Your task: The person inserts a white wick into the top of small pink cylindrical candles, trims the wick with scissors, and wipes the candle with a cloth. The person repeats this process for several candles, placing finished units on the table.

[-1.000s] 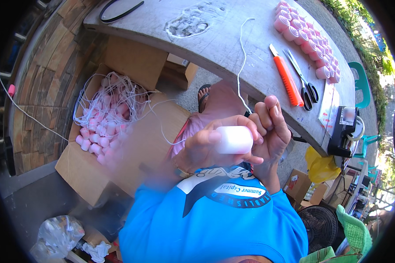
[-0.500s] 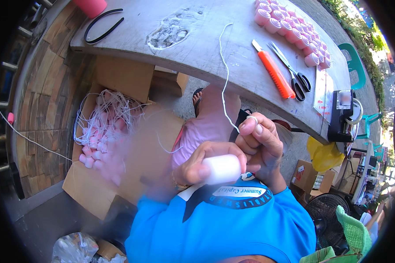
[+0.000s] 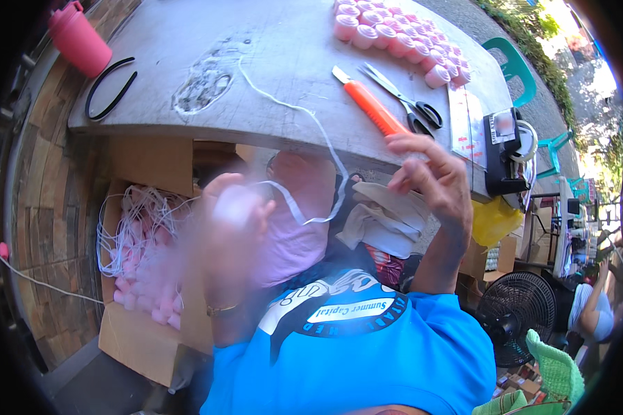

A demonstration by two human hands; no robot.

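Left hand (image 3: 221, 232), blurred at nine o'clock, grips a pale pink-white cylinder (image 3: 239, 207) with thin white cord (image 3: 345, 182); right hand (image 3: 432, 176), near two o'clock, is apart, fingers loosely spread. Cord-handling seems the step; next likely calls for pinching it

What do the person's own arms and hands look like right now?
The left hand and right hand wear no gloves. Bright blue sleeves leave the forearms uncovered. A thin gold-coloured band circles the left wrist; none shows on the right. Blur hides finer left-hand detail.
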